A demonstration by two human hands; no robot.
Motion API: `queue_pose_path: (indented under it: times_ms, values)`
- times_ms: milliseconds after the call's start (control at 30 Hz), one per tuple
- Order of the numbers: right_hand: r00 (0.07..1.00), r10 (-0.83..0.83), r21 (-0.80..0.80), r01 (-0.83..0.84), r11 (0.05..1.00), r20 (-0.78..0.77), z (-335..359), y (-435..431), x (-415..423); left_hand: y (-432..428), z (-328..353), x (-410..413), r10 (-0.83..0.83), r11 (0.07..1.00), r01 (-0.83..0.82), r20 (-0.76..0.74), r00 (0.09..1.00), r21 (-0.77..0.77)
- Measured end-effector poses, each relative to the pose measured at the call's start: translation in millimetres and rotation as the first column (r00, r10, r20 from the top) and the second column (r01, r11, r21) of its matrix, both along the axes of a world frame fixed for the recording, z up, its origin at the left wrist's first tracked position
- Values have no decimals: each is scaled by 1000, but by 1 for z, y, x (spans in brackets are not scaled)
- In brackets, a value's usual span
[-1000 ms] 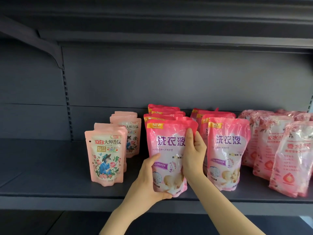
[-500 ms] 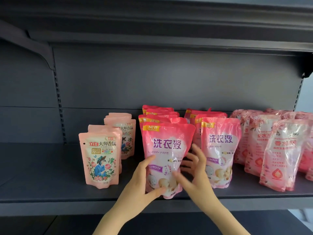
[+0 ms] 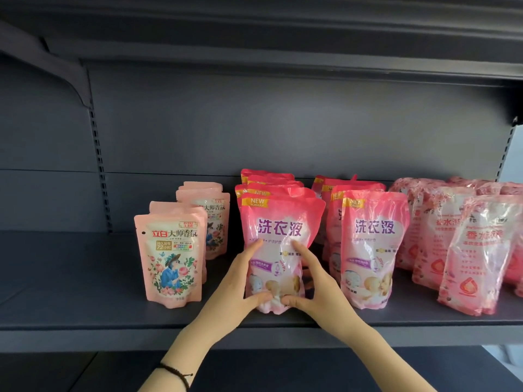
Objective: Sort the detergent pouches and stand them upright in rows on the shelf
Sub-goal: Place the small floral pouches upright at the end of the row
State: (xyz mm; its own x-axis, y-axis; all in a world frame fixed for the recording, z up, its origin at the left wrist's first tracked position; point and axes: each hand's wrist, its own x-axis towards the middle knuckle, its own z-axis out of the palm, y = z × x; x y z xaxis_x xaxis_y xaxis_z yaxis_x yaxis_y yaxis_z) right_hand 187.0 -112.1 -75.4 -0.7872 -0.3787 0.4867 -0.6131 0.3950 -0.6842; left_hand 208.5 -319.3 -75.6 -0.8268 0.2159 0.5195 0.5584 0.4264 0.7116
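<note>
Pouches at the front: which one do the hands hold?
The bright pink pouch with purple lettering right of the pale floral ones; left hand and right hand grip its lower half. Its twin stands untouched.

The location is presenting as a retail shop. A dark metal shelf (image 3: 70, 292) is carrying identical packaged goods facing forward in rows: pale pink pouches (image 3: 169, 258), bright pink pouches (image 3: 373, 244) and translucent pink pouches (image 3: 481, 250). A slotted upright (image 3: 98, 165) is running up the back panel (image 3: 283, 123), and an angled bracket (image 3: 51, 63) is supporting the upper shelf (image 3: 283, 55).
</note>
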Motion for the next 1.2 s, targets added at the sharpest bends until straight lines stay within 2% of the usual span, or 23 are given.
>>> queue_pose_path:
  times_ms: [233, 333, 433, 533, 633, 767, 833, 1000, 1133, 1200]
  values:
    - [999, 52, -85, -53, 995, -7, -2, 3, 12, -11, -3, 3, -34, 999, 34, 21, 999, -5]
    - [994, 106, -198, -107, 974, -13, 1, -3, 20, -11, 3, 6, -106, 980, 104, 5, 994, 173]
    - [990, 144, -436, -127, 891, 5, 6, -15, 24, -1, 16, 8, -102, 925, 117, -61, 993, 362]
    - [996, 86, -627, -66, 776, 3, 13, -32, 25, 19, 26, 9, -61, 848, 100, -91, 994, 521]
    - [1000, -8, -724, 7, 690, 1, 16, -47, 23, 34, 28, 11, -32, 743, 76, -78, 996, 665]
    - [976, -215, -758, 106, 643, -46, 24, -50, 20, 42, 32, 13, -10, 719, 67, -87, 996, 692]
    - [966, -254, -765, 134, 630, -40, 28, -44, 22, 47, 35, 13, 6, 724, 51, -80, 997, 688]
    - [985, -156, -794, 155, 588, 77, 32, -2, 31, 84, 38, 15, 101, 698, -18, -74, 992, 716]
    - [982, -177, -733, 165, 660, 62, 36, 47, 28, 132, 36, 14, 168, 677, -86, -40, 985, 731]
    - [987, -149, -733, 143, 665, 57, 40, 68, 24, 156, 36, 11, 178, 656, -80, -51, 983, 750]
